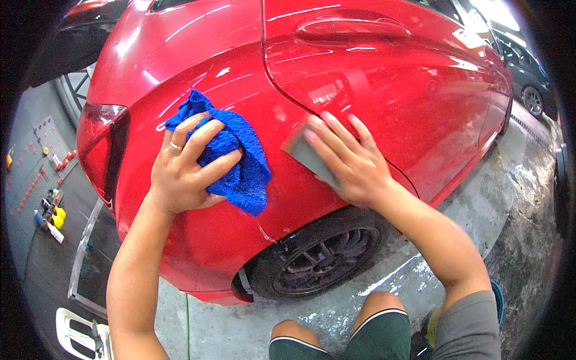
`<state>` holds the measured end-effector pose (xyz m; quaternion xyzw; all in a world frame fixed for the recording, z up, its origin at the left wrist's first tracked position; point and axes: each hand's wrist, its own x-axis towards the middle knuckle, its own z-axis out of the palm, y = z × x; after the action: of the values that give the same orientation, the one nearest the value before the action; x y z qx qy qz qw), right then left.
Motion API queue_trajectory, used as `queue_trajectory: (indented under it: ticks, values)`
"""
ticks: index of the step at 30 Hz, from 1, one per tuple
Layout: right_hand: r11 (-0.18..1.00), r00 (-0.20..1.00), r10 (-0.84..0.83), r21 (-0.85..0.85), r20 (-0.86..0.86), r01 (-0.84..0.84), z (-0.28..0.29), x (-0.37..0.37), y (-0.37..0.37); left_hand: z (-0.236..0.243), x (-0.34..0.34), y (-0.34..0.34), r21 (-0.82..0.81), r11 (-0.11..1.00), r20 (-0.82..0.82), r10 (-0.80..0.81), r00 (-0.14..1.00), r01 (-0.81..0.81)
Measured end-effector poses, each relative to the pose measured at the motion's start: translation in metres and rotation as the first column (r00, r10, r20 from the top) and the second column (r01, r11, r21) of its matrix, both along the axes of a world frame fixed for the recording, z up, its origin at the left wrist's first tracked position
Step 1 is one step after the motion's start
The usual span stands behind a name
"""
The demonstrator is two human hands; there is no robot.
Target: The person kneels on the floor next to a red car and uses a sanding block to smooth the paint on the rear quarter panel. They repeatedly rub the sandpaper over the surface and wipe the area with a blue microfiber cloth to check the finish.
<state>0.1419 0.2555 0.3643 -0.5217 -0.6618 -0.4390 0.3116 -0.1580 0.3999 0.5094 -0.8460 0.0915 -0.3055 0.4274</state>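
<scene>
My left hand (183, 165) grips a crumpled blue cloth (252, 162) against the rear side panel of a shiny red car (198, 252). To its right, my right hand (354, 159) presses a flat grey rectangular pad (307, 153) on the same panel, over the seam by the rear door; hand and pad are slightly blurred. What the pad is made of I cannot tell. Below both hands is the dark rear wheel (324, 258), with a whitish wet streak (265, 233) on the paint above it. The tail light (103, 150) lies left of the cloth.
The concrete floor (474, 204) looks wet. At the left a grey pegboard (36, 174) holds small items, with yellow and white bottles (57, 219) near it. A white plastic frame-like object (75, 333) is at the lower left. A dark car (528, 78) stands at the far right.
</scene>
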Motion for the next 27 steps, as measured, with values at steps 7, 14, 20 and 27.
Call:
queue_trajectory:
  ticks: [7,14,20,27]
  values:
    - [0.999,0.999,0.046,0.021,-0.002,-0.046,0.037,-0.016,0.023,-0.004,0.004,0.001,-0.057,0.998,0.001,-0.012,1.000,0.012]
    - [1.000,1.000,-0.029,0.004,-0.009,0.029,-0.021,0.009,-0.002,-0.002,0.000,-0.001,-0.047,0.998,0.032,-0.028,0.999,0.029]
    - [0.992,0.997,0.066,0.112,-0.043,-0.061,0.059,-0.039,0.032,-0.007,-0.001,0.008,-0.052,0.995,0.075,-0.081,0.994,0.085]
    - [0.999,0.998,-0.034,0.022,-0.058,0.036,-0.009,-0.017,0.005,-0.004,0.001,0.000,-0.069,0.992,0.124,-0.098,0.987,0.107]
